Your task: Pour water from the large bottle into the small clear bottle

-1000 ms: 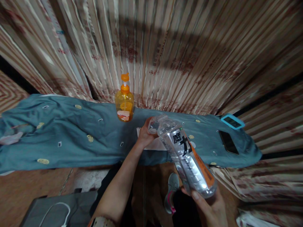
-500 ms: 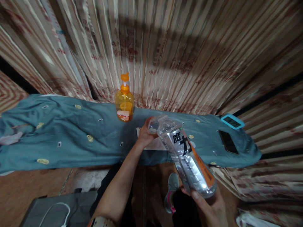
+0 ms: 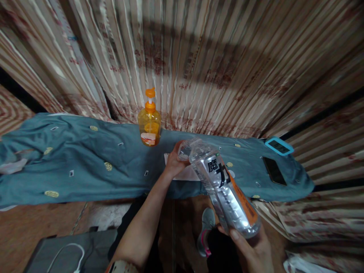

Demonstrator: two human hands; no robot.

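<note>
Silver, orange-labelled bottle (image 3: 227, 193) tilts, right fingers (image 3: 236, 236) clasping its base, left fingers (image 3: 176, 148) a clear vessel (image 3: 184, 150).

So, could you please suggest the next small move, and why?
Perhaps the right hand should bring the bottle further over the cloth: in this view its base shows beyond the near edge, with the left hand at the other end.
</note>
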